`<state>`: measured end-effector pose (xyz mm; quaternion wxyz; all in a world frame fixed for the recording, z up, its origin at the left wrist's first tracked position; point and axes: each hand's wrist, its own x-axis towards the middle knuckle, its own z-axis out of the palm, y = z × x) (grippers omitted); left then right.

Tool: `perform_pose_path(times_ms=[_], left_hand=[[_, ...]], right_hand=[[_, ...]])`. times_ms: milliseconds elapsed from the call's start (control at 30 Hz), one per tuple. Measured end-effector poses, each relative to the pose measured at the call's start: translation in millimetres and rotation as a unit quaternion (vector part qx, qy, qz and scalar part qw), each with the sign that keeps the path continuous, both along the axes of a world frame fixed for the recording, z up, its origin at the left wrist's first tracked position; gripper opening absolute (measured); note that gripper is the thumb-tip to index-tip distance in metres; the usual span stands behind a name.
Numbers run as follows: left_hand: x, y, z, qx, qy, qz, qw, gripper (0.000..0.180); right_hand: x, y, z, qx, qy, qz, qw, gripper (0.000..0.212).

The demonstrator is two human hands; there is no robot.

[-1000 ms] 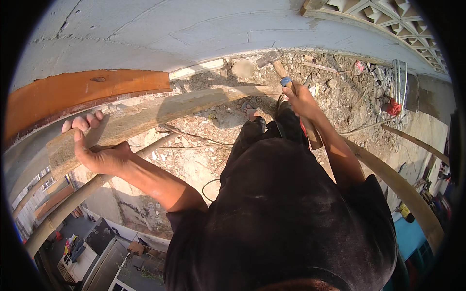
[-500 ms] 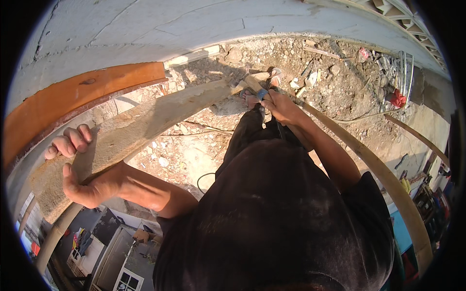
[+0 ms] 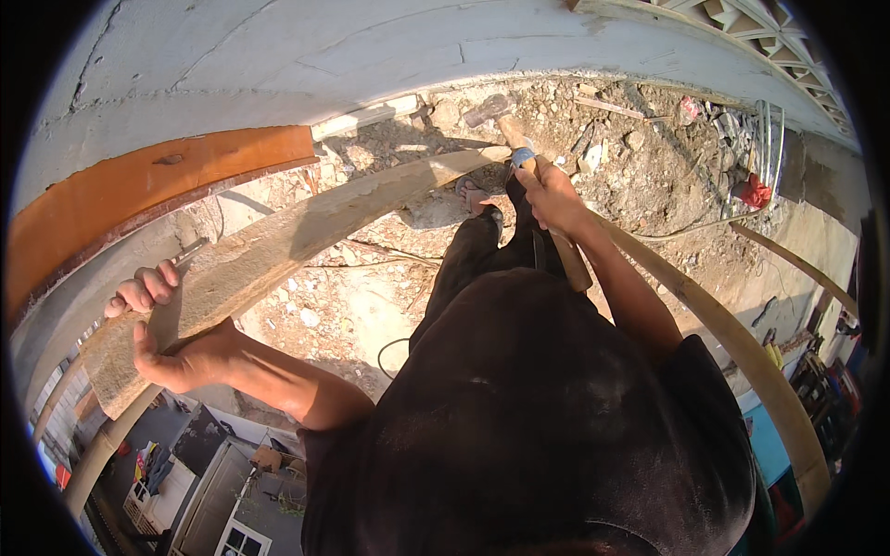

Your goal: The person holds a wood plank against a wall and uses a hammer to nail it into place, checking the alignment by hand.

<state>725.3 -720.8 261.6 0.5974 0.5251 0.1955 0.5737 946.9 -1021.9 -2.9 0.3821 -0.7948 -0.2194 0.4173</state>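
Observation:
A long, rough wooden plank (image 3: 306, 218) slopes from the lower left up toward the middle. My left hand (image 3: 181, 347) is closed round its near end, fingers over the far edge and thumb on the near side. My right hand (image 3: 554, 196) grips a hammer (image 3: 524, 159) partway along its wooden handle, just below a blue wrapping. The dark hammer head points away from me over the rubble, and the handle's butt comes back toward my shirt. The plank's far end lies close beside the handle; whether they touch I cannot tell.
A grey cracked wall (image 3: 389, 56) runs along the far side, with an orange board (image 3: 167, 171) at left. Rubble and soil (image 3: 593, 120) cover the ground. Bamboo poles (image 3: 732, 352) pass at right and lower left (image 3: 107, 449). A red bundle (image 3: 753, 191) lies far right.
The hammer has swung up and away, and its head now shows clear of the plank. My right hand has shifted slightly right. The plank and left hand have moved a little to the right.

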Motion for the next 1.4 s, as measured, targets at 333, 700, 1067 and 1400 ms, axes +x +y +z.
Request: perform_pose_path(times_ms=[333,700,1067,1400], left_hand=[[9.4,-10.9,7.2,0.010,0.039,0.010,0.999,0.035],[60.9,-87.4,-155.4,0.013,0.241,0.028,0.970,0.115],[85.7,-36.1,-182.9,-0.098,0.105,0.049,0.988,0.045],[83.6,-39.4,-172.6,-0.116,0.102,0.073,0.985,0.046]], right_hand=[[-9.3,-8.2,10.4,-0.060,0.126,-0.009,0.990,0.035],[10.3,-117.2,-43.2,-0.179,0.161,-0.212,0.947,0.038],[17.7,-40.3,-117.9,-0.066,0.288,-0.240,0.925,0.033],[16.4,-8.3,-180.0,-0.118,0.290,-0.181,0.932,0.039]])
